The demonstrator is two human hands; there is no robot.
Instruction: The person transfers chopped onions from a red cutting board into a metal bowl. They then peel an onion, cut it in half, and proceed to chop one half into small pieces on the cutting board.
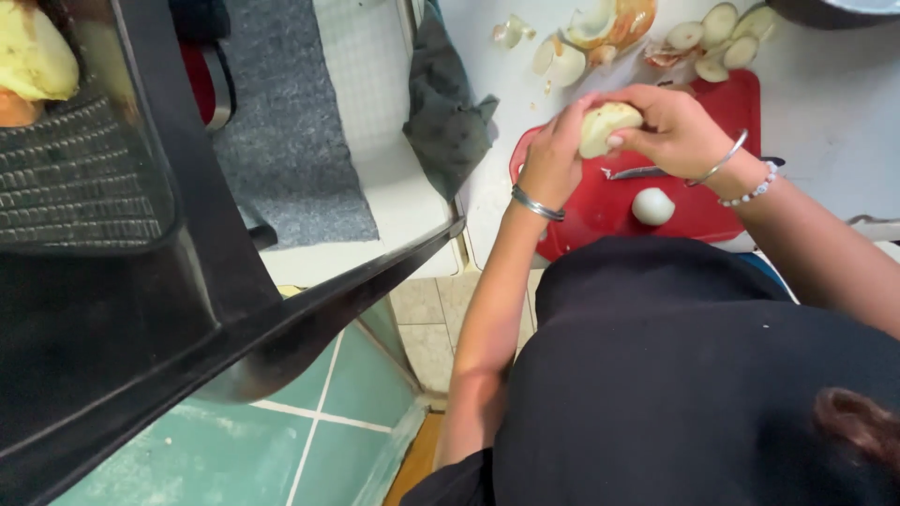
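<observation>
Both my hands hold one pale, peeled onion (pixel 607 125) above a red cutting board (pixel 712 201). My left hand (pixel 553 155), with a silver bangle at the wrist, grips the onion from the left. My right hand (pixel 677 126), wearing a bangle and a bead bracelet, grips it from the right with the fingers curled over it. Under my hands a knife (pixel 637 172) lies flat on the board. A small, round, white peeled onion (pixel 653 206) rests on the board near its front edge.
Onion skins (pixel 609 23) and pale round slices (pixel 717 37) lie on the white counter behind the board. A dark green cloth (pixel 445 103) is bunched to the left, beside a grey mat (pixel 281 131). A black rack (pixel 122 244) fills the left side above teal floor tiles (pixel 319 431).
</observation>
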